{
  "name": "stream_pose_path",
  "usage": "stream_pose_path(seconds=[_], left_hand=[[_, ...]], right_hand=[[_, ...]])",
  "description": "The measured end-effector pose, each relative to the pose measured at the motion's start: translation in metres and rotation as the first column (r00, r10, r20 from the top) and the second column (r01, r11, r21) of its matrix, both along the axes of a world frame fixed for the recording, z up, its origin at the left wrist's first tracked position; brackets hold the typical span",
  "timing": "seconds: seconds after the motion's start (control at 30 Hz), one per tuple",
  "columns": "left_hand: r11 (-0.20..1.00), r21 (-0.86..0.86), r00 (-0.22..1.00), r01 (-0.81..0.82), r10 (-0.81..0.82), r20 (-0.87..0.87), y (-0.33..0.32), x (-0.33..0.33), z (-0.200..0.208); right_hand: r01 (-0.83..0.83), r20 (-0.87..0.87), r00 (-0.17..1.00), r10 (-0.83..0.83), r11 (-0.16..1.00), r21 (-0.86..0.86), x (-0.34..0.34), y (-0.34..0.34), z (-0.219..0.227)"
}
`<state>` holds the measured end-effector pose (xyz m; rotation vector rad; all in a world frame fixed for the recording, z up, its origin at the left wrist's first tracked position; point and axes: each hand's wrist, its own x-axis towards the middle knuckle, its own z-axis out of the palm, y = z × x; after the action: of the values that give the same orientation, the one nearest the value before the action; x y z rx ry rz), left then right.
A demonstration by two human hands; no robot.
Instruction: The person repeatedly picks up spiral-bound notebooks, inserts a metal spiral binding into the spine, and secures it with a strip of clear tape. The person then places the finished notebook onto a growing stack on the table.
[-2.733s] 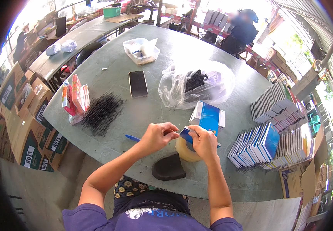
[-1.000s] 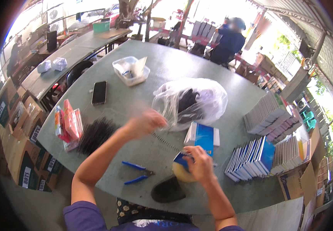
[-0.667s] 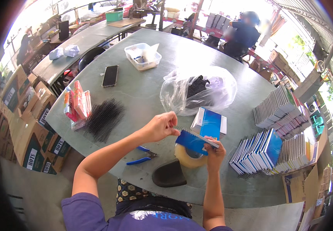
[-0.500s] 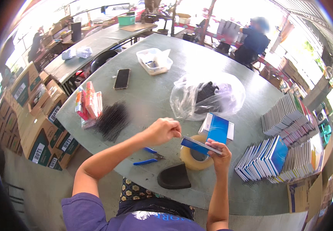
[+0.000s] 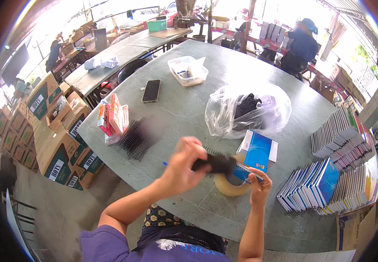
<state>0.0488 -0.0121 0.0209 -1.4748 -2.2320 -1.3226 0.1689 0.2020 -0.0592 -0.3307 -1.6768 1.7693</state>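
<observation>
Thumb and fingers of right hand [image 5: 259,187]: pinching blue notebook [image 5: 243,173], above tape roll [image 5: 232,189]. Left hand [image 5: 181,169]: fingers curled round blurred black pad [image 5: 215,164], long axis crosswise, right end at notebook, contact unclear. Wire coil [image 5: 211,151]: just beyond pad.

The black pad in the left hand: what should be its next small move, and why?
Probably the left hand should slide the black pad gently along the coil: the coil shows just beyond the pad, and the right hand grips the right end of the held notebook. Blur hides whether pad and coil touch.
</observation>
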Motion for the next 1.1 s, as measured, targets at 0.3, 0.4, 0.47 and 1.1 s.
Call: stream_pose_path(seconds=[0.3,0.4,0.47,1.1], left_hand=[[0.945,0.302,0.978,-0.126,0.067,0.197,-0.014,-0.017,0.063],[0.992,-0.122,0.995,-0.045,0.033,-0.093,0.009,-0.016,0.005],[0.960,-0.276,0.998,0.055,-0.047,0.033,0.014,-0.015,-0.017],[0.960,0.280,1.000,-0.013,0.018,-0.016,0.022,-0.021,0.014]], right_hand=[[0.059,-0.002,0.998,-0.059,0.998,0.034,0.001,0.000,0.001],[0.019,-0.006,1.000,-0.019,1.000,0.021,-0.002,0.000,-0.001],[0.061,0.006,0.998,-0.061,0.996,0.068,0.002,-0.001,0.001],[0.227,0.046,0.969,-0.243,0.947,0.228,0.006,0.019,-0.021]])
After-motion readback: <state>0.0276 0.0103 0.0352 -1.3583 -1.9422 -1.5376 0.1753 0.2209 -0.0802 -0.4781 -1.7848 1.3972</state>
